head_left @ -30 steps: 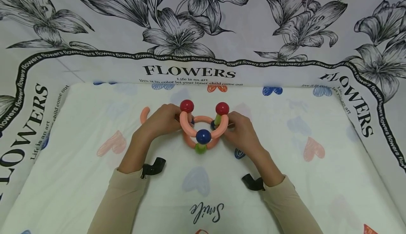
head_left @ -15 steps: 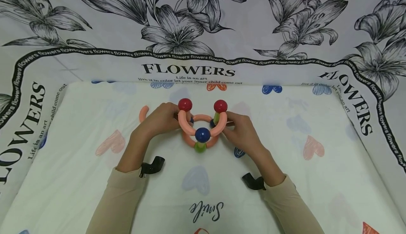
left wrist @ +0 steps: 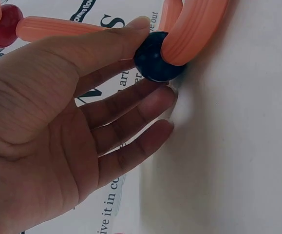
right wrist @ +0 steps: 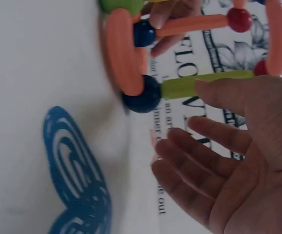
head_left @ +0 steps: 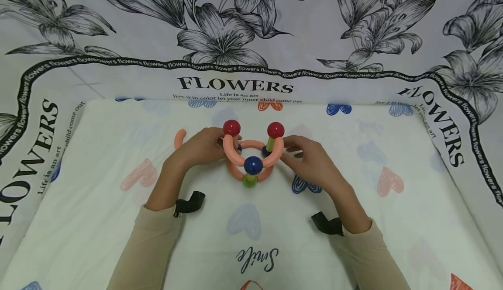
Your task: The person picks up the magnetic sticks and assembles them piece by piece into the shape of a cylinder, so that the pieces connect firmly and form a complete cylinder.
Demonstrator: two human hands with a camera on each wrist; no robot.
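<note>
A ball-and-rod construction toy (head_left: 253, 165) stands upright on the cloth. It has curved orange rods forming a lower ring and an upper arc, with red balls on top and blue and green balls lower down. My left hand (head_left: 204, 146) pinches a dark blue ball (left wrist: 158, 58) at the base between thumb and fingers; an orange rod (left wrist: 63, 25) rises from that ball. My right hand (head_left: 310, 159) is beside the toy's right side, fingers loosely extended and apart. In the right wrist view its thumb overlaps the yellow-green rod (right wrist: 209, 84); whether it touches cannot be told.
A loose curved orange rod (head_left: 179, 138) lies just left of my left hand, partly hidden by it. A white cloth (head_left: 353, 255) with printed hearts covers the surface. Behind it runs a cloth (head_left: 298, 41) printed with flowers.
My right hand has eased away from the toy's right side, toward the right, and its fingers have loosened. The left hand keeps its hold, and the toy stays in place.
</note>
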